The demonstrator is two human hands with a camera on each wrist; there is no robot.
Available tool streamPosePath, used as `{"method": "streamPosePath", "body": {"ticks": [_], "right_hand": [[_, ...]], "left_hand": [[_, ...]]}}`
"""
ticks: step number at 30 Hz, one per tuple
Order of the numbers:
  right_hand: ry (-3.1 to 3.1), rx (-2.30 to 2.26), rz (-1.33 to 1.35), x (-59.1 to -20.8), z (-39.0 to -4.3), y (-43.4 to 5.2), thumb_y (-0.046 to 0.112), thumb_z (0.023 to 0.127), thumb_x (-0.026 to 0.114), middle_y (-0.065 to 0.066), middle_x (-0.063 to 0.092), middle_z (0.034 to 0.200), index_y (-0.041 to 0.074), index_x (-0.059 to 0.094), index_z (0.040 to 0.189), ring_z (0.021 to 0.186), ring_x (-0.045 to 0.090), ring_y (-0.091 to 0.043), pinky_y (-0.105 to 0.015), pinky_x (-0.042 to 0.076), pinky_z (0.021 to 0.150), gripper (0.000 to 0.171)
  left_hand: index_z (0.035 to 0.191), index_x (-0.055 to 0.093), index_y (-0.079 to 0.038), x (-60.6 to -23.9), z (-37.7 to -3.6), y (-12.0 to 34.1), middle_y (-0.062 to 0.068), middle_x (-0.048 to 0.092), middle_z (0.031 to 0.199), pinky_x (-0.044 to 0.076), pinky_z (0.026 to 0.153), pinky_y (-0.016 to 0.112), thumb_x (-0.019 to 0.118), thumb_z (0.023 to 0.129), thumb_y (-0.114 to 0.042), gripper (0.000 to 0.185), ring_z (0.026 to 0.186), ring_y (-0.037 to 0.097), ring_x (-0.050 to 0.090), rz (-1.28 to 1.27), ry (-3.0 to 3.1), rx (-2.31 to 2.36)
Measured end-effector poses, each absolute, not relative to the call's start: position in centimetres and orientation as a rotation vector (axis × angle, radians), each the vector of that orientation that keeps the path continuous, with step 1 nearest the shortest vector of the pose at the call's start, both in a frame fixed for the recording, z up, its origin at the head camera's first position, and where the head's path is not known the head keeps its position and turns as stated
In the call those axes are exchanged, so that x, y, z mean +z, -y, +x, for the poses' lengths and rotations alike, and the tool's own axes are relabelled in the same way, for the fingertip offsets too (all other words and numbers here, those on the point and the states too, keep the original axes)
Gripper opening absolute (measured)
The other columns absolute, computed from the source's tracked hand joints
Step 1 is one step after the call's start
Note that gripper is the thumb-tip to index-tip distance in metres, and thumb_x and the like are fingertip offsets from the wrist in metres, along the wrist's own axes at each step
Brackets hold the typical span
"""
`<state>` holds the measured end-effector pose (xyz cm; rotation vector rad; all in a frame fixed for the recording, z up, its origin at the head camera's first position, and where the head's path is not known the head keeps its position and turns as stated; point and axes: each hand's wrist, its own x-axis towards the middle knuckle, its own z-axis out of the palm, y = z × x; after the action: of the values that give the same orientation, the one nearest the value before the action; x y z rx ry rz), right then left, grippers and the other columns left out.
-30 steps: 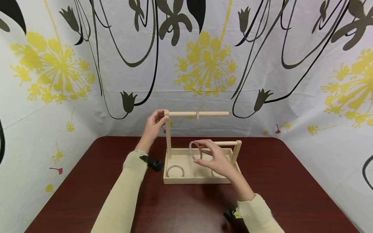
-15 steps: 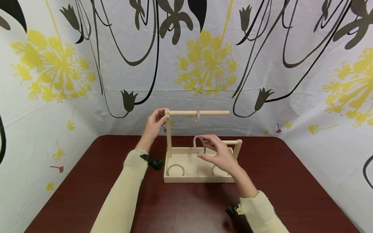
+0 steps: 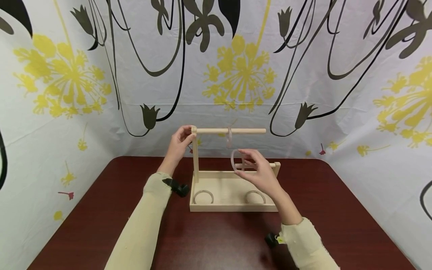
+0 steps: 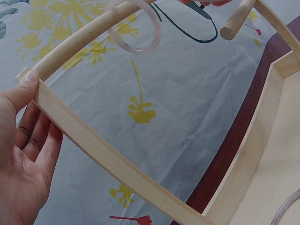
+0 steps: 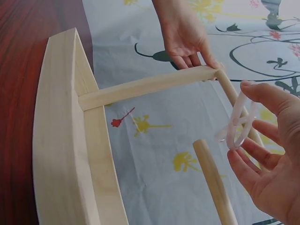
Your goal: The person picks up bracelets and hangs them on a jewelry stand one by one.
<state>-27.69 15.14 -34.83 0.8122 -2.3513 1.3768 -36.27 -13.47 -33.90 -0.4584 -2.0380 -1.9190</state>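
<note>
- Parts of the pale wooden rack are hidden: its lower right dowel is largely covered by the right hand in the head view, and the tray is cut off at the frame edge in both wrist views.
- Faintness makes the translucent pinkish plastic ring held by the right hand hard to trace against the patterned backdrop; its far edge is barely made out.
- A second translucent ring is seen hanging on the long upper dowel, partly blending into the cloth behind it.
- Two more clear rings are seen lying flat in the tray, one at each end; the right one is partly overlapped by the right wrist.
- The held ring is pinched upright between the thumb and fingertips of the right hand, above the tray, just below the upper dowel and near the hanging ring, without touching the dowel.
- The right hand is raised with the palm turned leftward and the other fingers loosely spread.
- The left hand is wrapped round the top of the tall upright post, thumb on the corner and fingers behind it.
- Both cream sleeves are stretched over the dark red table; small black wrist devices are only partly visible.
</note>
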Motion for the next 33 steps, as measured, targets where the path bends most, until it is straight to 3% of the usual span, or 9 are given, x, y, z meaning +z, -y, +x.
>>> {"method": "streamPosePath", "body": {"ticks": [9, 15, 22, 33], "right_hand": [[2.314, 1.391, 0.741, -32.6, -27.5, -15.6, -0.003, 0.082, 0.078, -0.027, 0.047, 0.139, -0.007, 0.049, 0.139, 0.127, 0.049, -0.043, -0.048, 0.047, 0.104, 0.063], [2.232, 1.362, 0.711, -33.5, -29.8, -16.6, 0.000, 0.083, 0.079, -0.023, 0.048, 0.140, 0.000, 0.050, 0.141, 0.126, 0.051, -0.038, -0.046, 0.046, 0.107, 0.064], [2.175, 1.387, 0.588, -32.7, -30.3, -17.2, 0.011, 0.085, 0.080, -0.015, 0.050, 0.138, 0.008, 0.054, 0.140, 0.125, 0.052, -0.033, -0.041, 0.047, 0.108, 0.061], [2.149, 1.355, 0.413, -31.8, -31.2, -17.9, 0.013, 0.086, 0.079, -0.019, 0.048, 0.138, 0.007, 0.051, 0.143, 0.126, 0.050, -0.032, -0.044, 0.046, 0.110, 0.064]], "left_hand": [[0.134, 0.053, 0.005, -33.4, -35.9, 13.5, -0.010, 0.057, 0.102, 0.049, 0.084, 0.014, 0.057, 0.100, -0.005, 0.036, 0.092, -0.001, 0.059, -0.447, 2.049, -1.978], [0.132, 0.053, 0.007, -32.0, -34.0, 13.2, -0.009, 0.058, 0.101, 0.050, 0.085, 0.015, 0.057, 0.100, -0.005, 0.035, 0.092, 0.000, 0.059, -0.453, 2.068, -1.964], [0.133, 0.052, 0.007, -32.3, -34.5, 13.3, -0.008, 0.058, 0.102, 0.050, 0.084, 0.014, 0.056, 0.101, -0.005, 0.035, 0.092, 0.001, 0.059, -0.454, 2.063, -1.971], [0.133, 0.054, 0.002, -33.9, -36.3, 13.4, -0.006, 0.058, 0.103, 0.049, 0.083, 0.013, 0.058, 0.101, -0.011, 0.035, 0.092, 0.001, 0.059, -0.451, 2.045, -1.942]]}}
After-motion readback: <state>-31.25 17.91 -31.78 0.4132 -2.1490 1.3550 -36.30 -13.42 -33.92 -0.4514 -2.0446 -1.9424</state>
